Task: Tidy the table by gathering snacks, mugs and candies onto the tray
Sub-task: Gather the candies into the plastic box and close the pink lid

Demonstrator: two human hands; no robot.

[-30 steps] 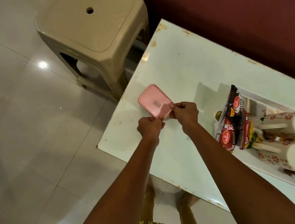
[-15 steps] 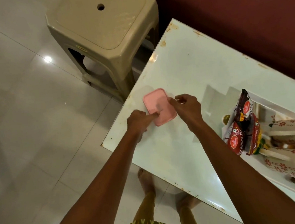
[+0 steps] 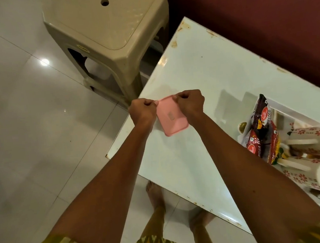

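A flat pink plastic lid [image 3: 171, 118] is held tilted above the white table [image 3: 199, 75], near its left edge. My left hand [image 3: 141, 111] pinches the lid's far left corner and my right hand [image 3: 191, 104] pinches its far right corner. At the right stands the white tray [image 3: 282, 111]. On it lie red and dark snack packets [image 3: 260, 132] and two floral white mugs, one [image 3: 319, 139] on its side above the other mug [image 3: 315, 176]. A small round candy [image 3: 242, 126] sits at the tray's left edge.
A beige plastic stool [image 3: 109, 32] stands on the tiled floor just left of the table's far corner. A dark red wall [image 3: 252, 10] runs behind the table. My bare feet [image 3: 155, 193] show under the table's near edge.
Both hands shifted from the lid's near end to its far corners and lifted it, so the lid now tilts with its near end hanging down.
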